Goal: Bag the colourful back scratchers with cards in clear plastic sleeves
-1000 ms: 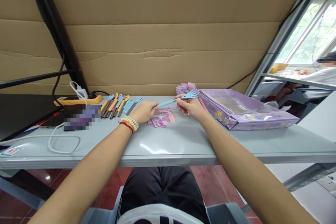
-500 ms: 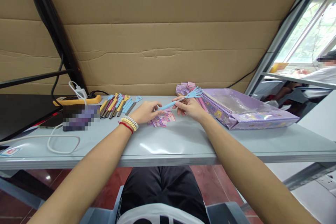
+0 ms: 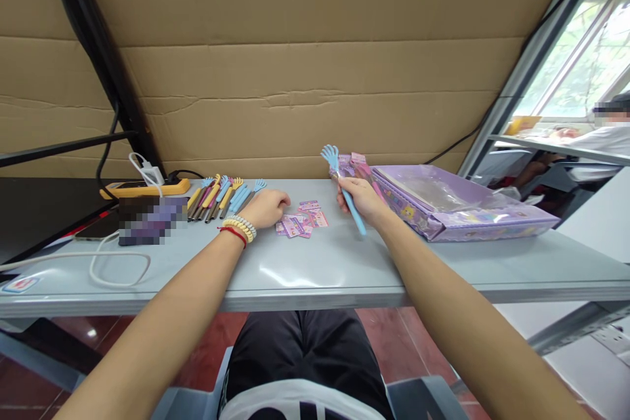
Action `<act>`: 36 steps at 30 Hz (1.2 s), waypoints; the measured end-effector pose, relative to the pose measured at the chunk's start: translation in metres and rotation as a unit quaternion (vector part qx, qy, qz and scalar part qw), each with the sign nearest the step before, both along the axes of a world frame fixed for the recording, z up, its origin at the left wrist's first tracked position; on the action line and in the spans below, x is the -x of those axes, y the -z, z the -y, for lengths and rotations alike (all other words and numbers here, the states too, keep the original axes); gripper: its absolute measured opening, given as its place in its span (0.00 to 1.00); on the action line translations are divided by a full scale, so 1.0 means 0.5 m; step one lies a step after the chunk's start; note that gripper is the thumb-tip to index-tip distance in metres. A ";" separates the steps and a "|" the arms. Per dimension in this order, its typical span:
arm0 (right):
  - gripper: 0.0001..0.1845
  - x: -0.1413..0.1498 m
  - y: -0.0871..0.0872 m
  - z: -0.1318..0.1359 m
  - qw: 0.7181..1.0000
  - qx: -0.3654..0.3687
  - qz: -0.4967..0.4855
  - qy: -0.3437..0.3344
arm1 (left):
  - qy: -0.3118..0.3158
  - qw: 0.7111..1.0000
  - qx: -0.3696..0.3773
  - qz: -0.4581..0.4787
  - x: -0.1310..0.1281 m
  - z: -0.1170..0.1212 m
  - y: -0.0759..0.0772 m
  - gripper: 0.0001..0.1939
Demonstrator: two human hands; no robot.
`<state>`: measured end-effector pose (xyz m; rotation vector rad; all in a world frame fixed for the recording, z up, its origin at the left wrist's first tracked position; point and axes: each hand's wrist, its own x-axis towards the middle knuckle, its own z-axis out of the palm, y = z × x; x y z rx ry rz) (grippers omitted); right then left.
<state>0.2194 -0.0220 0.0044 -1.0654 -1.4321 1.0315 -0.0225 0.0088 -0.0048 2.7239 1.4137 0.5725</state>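
**One blue scratcher (image 3: 355,214) in the grip, small cards (image 3: 294,226) within reach**

The clock is centred on the cards, 12 being away from the person. Nearest, at 8 to 9 o'clock, a white cable (image 3: 121,286) loops over the counter (image 3: 305,275), aside from both hands.

The cards lie in a loose, overlapping group between the hands, perhaps so that either one can reach them. The left hand (image 3: 268,209), at 9 to 10 o'clock, is just beside them with bent fingers; whether it pinches something, I cannot tell. The right hand (image 3: 362,198), well apart from it, at 2 to 3 o'clock, is closed around the middle of the blue scratcher. Its finger-shaped head points to 11, its handle end to 5. This middle grip probably keeps it balanced and leaves both ends uncovered.

Beyond the left hand, a row of scratchers (image 3: 211,199) lies side by side, heads to the back, likely to avoid tangling. At 3 o'clock, a purple box (image 3: 492,230) limits the space for the right hand. Behind this hand, a second card group (image 3: 359,160) is partly hidden.

Farther, at 12, a cardboard wall (image 3: 315,65) closes the back; at 2 to 3, another person's white sleeve (image 3: 603,141) shows.
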 end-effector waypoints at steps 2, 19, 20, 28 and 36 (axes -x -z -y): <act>0.19 0.001 0.001 0.002 0.998 0.007 0.056 -0.005 | 0.016 1.000 0.013 -0.020 -0.002 0.003 0.000 0.17; 0.21 0.005 0.001 0.023 0.935 0.016 0.345 -0.080 | -0.008 0.995 -0.037 0.093 -0.006 0.009 -0.004 0.21; 0.21 0.006 0.001 0.024 0.932 0.016 0.354 -0.081 | -0.003 0.995 -0.043 0.096 -0.007 0.009 -0.005 0.19; 0.21 0.010 0.002 0.024 0.920 -0.004 0.379 -0.097 | -0.009 0.994 -0.067 0.084 -0.012 0.013 -0.009 0.15; 0.20 0.018 -0.009 0.035 0.933 -0.004 0.346 -0.100 | -0.011 0.989 -0.093 0.117 -0.013 0.012 -0.009 0.14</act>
